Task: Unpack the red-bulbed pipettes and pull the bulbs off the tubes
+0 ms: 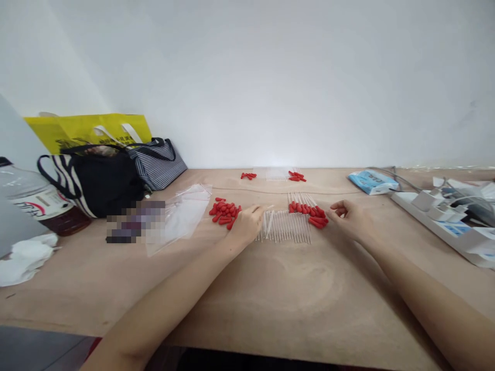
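Note:
My left hand [247,224] is closed in a pinch, with what looks like a thin clear dropper tube showing at its fingertips. Beside it on the left lies a heap of red rubber bulbs [223,212]. A row of clear dropper tubes [288,226] lies just to its right, a few of them crossing on top. Behind that row are finished droppers with red bulbs [305,208] fitted, their tubes pointing away. My right hand [348,219] is just right of these bulbs, fingers curled but apart, and nothing shows in it.
Clear plastic bags [181,216] lie left of the bulbs. More red bulbs [297,176] and tubes sit by the wall. On the right are a blue tissue pack [373,182] and a white power strip [444,226]. Bags [158,165] and a drink bottle [38,201] stand left.

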